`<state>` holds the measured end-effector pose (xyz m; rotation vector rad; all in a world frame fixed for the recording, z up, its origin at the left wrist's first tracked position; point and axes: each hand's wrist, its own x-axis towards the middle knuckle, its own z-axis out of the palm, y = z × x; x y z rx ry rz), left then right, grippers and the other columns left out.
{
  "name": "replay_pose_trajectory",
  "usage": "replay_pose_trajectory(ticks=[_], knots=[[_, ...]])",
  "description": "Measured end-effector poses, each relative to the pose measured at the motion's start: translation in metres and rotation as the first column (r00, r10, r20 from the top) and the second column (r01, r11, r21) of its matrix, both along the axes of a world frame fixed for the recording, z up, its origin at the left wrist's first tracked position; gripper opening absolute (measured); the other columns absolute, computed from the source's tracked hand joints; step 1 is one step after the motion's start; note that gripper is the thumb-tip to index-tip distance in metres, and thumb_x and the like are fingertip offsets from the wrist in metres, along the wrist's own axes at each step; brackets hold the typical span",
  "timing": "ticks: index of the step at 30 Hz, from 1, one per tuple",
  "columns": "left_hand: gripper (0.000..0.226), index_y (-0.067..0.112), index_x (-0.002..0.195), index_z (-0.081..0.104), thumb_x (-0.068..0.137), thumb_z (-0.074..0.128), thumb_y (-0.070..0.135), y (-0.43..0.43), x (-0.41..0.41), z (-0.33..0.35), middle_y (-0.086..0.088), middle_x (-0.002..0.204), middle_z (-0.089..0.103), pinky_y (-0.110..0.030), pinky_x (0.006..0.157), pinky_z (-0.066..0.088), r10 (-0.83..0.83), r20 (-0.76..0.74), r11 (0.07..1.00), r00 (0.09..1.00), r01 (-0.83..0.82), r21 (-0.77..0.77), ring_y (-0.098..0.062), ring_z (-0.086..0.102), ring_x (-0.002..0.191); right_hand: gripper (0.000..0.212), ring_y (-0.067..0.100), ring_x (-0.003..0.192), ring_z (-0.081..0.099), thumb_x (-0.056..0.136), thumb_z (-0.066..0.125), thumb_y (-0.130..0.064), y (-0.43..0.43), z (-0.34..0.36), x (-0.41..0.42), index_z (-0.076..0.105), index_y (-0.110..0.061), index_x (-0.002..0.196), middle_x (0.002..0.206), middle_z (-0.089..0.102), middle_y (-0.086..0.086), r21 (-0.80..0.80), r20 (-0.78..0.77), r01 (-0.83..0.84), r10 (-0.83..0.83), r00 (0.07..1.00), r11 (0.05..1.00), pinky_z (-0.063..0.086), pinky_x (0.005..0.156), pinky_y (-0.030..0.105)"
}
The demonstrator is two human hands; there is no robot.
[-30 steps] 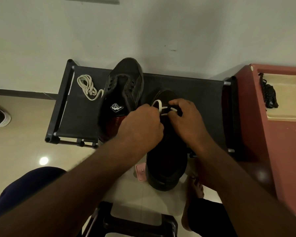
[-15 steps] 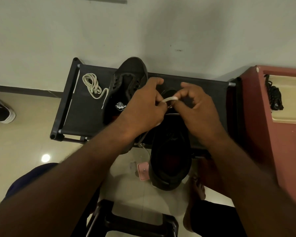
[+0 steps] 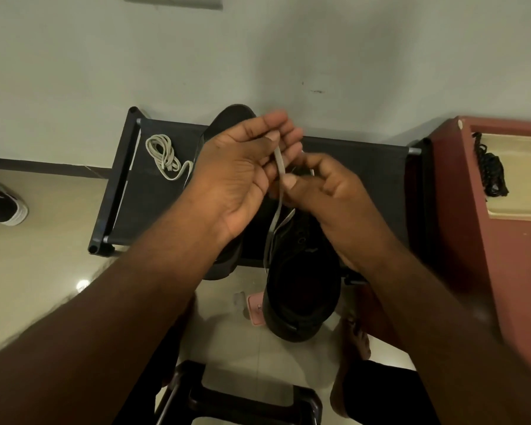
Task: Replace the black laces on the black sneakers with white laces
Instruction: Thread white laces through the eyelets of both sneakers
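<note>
A black sneaker (image 3: 301, 286) lies with its heel towards me, hanging over the front edge of a black fabric rack (image 3: 359, 167). A white lace (image 3: 279, 162) runs up from its eyelets. My left hand (image 3: 239, 176) pinches the lace near its top between thumb and fingers. My right hand (image 3: 325, 191) pinches the same lace just below. Behind my left hand, the second black sneaker (image 3: 227, 118) is mostly hidden. Another white lace (image 3: 164, 156) lies coiled at the rack's left end. A bundle of black laces (image 3: 489, 168) sits on the red cabinet.
A red cabinet with a beige top (image 3: 509, 185) stands right of the rack. Another shoe (image 3: 3, 204) lies on the floor at far left. A pink object (image 3: 255, 308) is on the floor by the sneaker's heel. A dark stool (image 3: 246, 400) stands in front of me.
Both hands have risen from the sneaker's eyelets and drawn the white lace up and taut. My left palm has turned to face me.
</note>
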<state>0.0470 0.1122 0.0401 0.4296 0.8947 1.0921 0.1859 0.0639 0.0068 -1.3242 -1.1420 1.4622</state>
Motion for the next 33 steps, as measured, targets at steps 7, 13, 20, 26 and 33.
replay_pose_trajectory(ticks=[7,13,20,26,33], knots=[[0.022,0.003,0.115,0.066,0.095,0.058,-0.002,0.004,-0.01,-0.012,-0.009,0.107,0.071,-0.031,0.092,0.056,0.307,-0.409,0.952,0.859,-0.281,0.126,-0.016,0.07,0.102,0.021,0.01,0.061,0.053,0.101,0.047,-0.005,0.017,0.008,0.04,0.064,-0.014,0.108,0.075,0.061,-0.002,-0.073,-0.263,0.301,-0.309,0.914,0.951,0.049,0.06,0.027],[0.03,0.025,0.12,0.057,0.095,0.061,0.009,0.001,-0.005,-0.01,-0.003,0.115,0.064,-0.032,0.093,0.056,0.085,-0.567,0.983,0.819,0.025,0.182,-0.02,0.066,0.109,0.022,0.007,0.054,0.051,0.101,0.051,-0.008,0.017,0.007,0.062,0.062,-0.022,0.113,0.096,0.075,-0.001,-0.121,-0.094,0.467,-0.478,0.873,0.876,0.038,0.045,0.02],[0.045,0.025,0.136,0.055,0.094,0.061,0.04,-0.032,0.021,-0.036,0.002,0.144,0.042,-0.025,0.107,0.037,-0.089,-0.974,0.653,0.209,0.751,0.101,-0.008,0.041,0.13,0.011,0.006,0.046,0.044,0.103,0.053,-0.019,0.016,-0.006,0.058,0.062,-0.018,0.099,0.078,0.065,-0.001,-0.153,0.166,0.559,-0.536,0.828,0.815,0.034,0.041,0.019],[0.04,0.019,0.124,0.064,0.096,0.051,0.044,-0.045,0.035,-0.051,0.0,0.126,0.05,-0.033,0.097,0.044,-0.01,-0.998,0.593,-0.069,0.803,-0.061,-0.013,0.043,0.116,0.036,0.015,0.078,0.072,0.1,0.046,0.005,0.012,-0.013,0.058,0.05,-0.016,0.129,0.103,0.069,0.009,-0.266,0.265,0.303,-0.233,0.936,0.915,0.057,0.067,0.022],[0.044,0.023,0.14,0.049,0.098,0.047,0.037,-0.052,0.045,-0.047,-0.002,0.155,0.027,-0.044,0.111,0.028,-0.114,-0.985,0.627,-0.132,0.759,-0.175,-0.021,0.02,0.142,0.014,0.003,0.047,0.059,0.101,0.057,-0.021,0.004,-0.018,0.059,0.063,-0.012,0.094,0.081,0.07,0.004,-0.237,0.496,0.256,-0.11,0.861,0.937,0.047,0.043,0.015]])
